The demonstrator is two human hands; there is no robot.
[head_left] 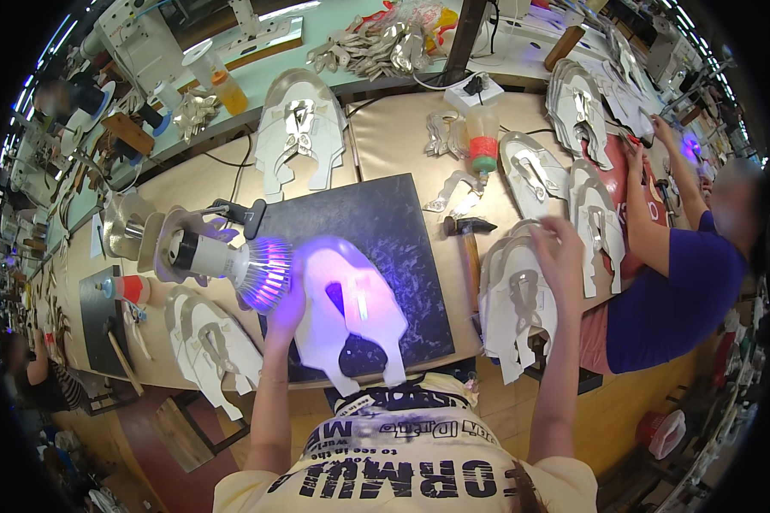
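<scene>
A white shoe-upper piece [351,295] with a cut-out middle and two legs lies over a dark square board, lit violet by a lamp [261,272]. At the piece's left edge, my left hand [287,303] grips it; the lamp hides part of the fingers. My right hand [560,248] is over the far end of a stack of similar white and silvery uppers [518,291] on the right. Its fingers are bent and apart, slightly blurred, with nothing visible between them. Whether they touch the stack, I cannot tell.
A hammer [470,244] lies between the dark board [428,256] and the right stack. More uppers [214,338] sit at left and behind [299,137]. A red-banded bottle [482,141] stands farther back. A co-worker in blue [689,278] works at right.
</scene>
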